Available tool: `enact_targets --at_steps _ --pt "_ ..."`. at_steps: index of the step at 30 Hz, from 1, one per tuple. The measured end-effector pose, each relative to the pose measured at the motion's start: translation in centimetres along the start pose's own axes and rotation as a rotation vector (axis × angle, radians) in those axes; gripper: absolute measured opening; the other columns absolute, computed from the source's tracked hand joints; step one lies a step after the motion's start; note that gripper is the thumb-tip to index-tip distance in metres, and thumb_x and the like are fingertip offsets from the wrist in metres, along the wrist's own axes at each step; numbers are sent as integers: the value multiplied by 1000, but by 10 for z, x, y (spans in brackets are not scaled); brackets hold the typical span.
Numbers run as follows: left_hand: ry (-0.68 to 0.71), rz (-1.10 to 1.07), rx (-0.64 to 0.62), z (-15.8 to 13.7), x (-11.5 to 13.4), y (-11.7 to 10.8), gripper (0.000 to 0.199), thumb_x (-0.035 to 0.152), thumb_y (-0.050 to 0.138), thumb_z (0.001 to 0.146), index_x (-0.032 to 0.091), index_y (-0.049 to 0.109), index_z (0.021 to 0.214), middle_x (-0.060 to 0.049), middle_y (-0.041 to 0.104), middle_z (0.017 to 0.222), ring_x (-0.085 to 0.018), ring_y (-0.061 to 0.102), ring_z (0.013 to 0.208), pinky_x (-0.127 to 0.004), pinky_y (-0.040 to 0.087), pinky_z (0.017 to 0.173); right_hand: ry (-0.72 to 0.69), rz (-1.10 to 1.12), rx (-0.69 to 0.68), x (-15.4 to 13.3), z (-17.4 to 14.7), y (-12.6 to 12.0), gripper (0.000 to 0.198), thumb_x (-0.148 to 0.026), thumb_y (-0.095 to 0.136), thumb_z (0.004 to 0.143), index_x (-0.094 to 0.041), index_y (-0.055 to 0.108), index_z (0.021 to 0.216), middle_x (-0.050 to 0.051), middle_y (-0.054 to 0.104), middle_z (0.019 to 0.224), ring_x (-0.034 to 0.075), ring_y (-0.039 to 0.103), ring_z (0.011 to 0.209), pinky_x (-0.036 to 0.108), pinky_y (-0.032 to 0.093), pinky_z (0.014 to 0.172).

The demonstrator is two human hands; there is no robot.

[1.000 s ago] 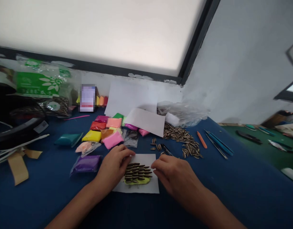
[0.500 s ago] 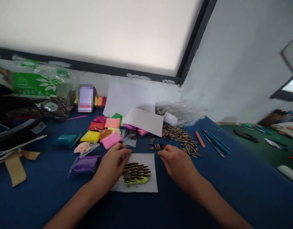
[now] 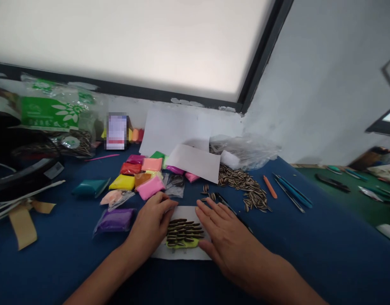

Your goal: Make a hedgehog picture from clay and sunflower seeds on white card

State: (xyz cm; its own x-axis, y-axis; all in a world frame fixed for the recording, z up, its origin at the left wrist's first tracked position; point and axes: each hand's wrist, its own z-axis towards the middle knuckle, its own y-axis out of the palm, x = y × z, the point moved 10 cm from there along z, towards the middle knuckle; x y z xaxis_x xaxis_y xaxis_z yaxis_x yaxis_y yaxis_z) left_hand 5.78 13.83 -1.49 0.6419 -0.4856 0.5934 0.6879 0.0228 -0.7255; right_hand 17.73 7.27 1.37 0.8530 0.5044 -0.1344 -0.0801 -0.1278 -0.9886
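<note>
On the blue tabletop lies a small white sheet of paper point(image 3: 195, 254) with a yellow-green clay shape point(image 3: 190, 243) on it. Rows of striped sunflower seeds point(image 3: 182, 231) cover most of the clay. At the sheet's upper left, my left hand point(image 3: 153, 218) has its fingers bent together on the paper edge. My right hand point(image 3: 225, 231) lies over the sheet's right side, fingers stretched out and holding nothing, its thumb close to the clay. A thin dark pen-like tool point(image 3: 230, 204) rests just beyond my right hand, partly hidden by it.
Behind the sheet are bagged coloured clay packs point(image 3: 150, 187) and a folded white paper point(image 3: 197, 163). Loose sunflower seeds point(image 3: 242, 182) are heaped at the right, near an orange tool point(image 3: 270, 187) and blue tweezers point(image 3: 293, 190). A purple pack point(image 3: 114, 220) sits left of my left hand.
My right hand has moved left from beside the dark tool onto the paper, and its fingers have straightened. More of the dark tool now shows. My left hand stays at the sheet's edge.
</note>
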Motion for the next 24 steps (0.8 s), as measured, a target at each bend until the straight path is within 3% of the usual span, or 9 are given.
enact_targets --at_steps 3,6,10,14,24 --pt "-5 -11 -3 0 0 0 27 18 44 89 19 70 96 -9 62 96 -23 61 91 -37 52 81 -6 -18 -19 0 0 3 57 -40 37 99 -10 35 147 13 27 155 30 23 143 49 26 115" --pt "-13 -12 -12 0 -1 0 26 19 44 89 20 70 95 -8 62 95 -22 61 91 -36 52 80 98 -111 52 25 6 1 53 -25 38 97 -6 36 146 17 30 153 31 26 142 50 27 115" --pt "-32 -17 -10 -1 -2 0 28 17 41 88 19 68 95 -8 62 95 -23 61 91 -38 52 78 244 -189 115 63 12 -1 46 -7 42 89 -6 55 132 20 49 141 32 43 131 46 37 107" --pt "-52 -35 1 -1 -1 0 29 16 40 88 18 68 96 -9 62 96 -23 61 90 -38 52 77 298 -144 205 80 13 -7 35 -11 46 90 -10 65 119 17 60 127 29 54 115 43 44 98" --pt "-73 -56 -12 0 1 4 29 14 39 88 17 67 97 -9 61 96 -23 60 92 -39 51 79 248 -106 299 77 20 -6 30 -19 52 93 -16 66 119 17 57 129 29 51 118 43 43 96"
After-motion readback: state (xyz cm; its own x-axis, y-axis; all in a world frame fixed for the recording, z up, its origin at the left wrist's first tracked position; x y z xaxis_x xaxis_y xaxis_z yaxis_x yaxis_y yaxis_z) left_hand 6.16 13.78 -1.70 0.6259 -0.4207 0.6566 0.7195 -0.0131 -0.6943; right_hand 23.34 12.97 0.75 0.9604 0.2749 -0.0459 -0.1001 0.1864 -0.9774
